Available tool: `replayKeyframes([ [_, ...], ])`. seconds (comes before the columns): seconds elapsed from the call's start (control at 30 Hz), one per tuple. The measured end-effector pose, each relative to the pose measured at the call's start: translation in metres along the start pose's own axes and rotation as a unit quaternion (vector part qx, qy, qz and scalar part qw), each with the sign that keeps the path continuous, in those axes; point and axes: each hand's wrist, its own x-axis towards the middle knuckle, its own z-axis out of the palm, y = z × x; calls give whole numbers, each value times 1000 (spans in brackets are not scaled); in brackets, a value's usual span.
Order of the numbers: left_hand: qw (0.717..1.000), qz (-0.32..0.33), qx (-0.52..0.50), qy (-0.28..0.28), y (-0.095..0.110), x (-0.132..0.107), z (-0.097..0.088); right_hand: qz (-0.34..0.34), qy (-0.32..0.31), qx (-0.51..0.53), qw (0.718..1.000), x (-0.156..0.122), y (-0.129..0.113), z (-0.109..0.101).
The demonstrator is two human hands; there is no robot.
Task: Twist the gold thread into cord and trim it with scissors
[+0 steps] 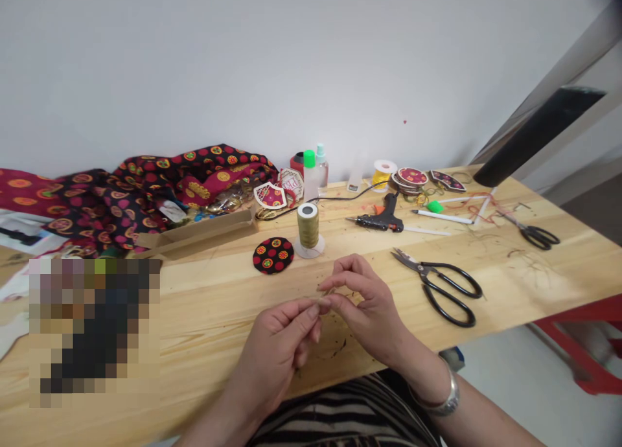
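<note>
My left hand (284, 337) is closed in a pinch, thumb against forefinger. Right beside it, the thumb and forefinger of my right hand (372, 311) come together at the same spot. A short bit of thin olive thread (330, 293) shows between the fingertips; most of it is hidden. Just beyond the hands an olive thread spool (308, 230) stands upright on a clear round disc (315, 249). To the spool's left lies a round black patterned fabric piece (273, 255). Large black-handled scissors (437, 282) rest open to the right of my right hand.
A black glue gun (381, 217) lies behind the scissors. Patterned cloth (146, 181) is heaped at the back left behind a cardboard tray (204, 234). Bottles (310, 178) stand by the wall. Smaller scissors (534, 234) lie far right. A blurred area (97, 330) covers the left.
</note>
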Motion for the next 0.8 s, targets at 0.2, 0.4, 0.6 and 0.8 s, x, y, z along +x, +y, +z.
replayKeyframes([
  [0.2,1000,1,6,-5,0,-1,-1,8,6,-16,1000,1,3,-1],
  [0.4,1000,-4,-18,7,-1,-1,-1,16,18,-18,1000,2,5,-3],
  [0.6,1000,-1,-14,6,-1,1,-1,27,25,-16,999,2,5,0],
  [0.8,999,2,-32,30,-1,0,-1,86,111,7,990,4,8,-4],
])
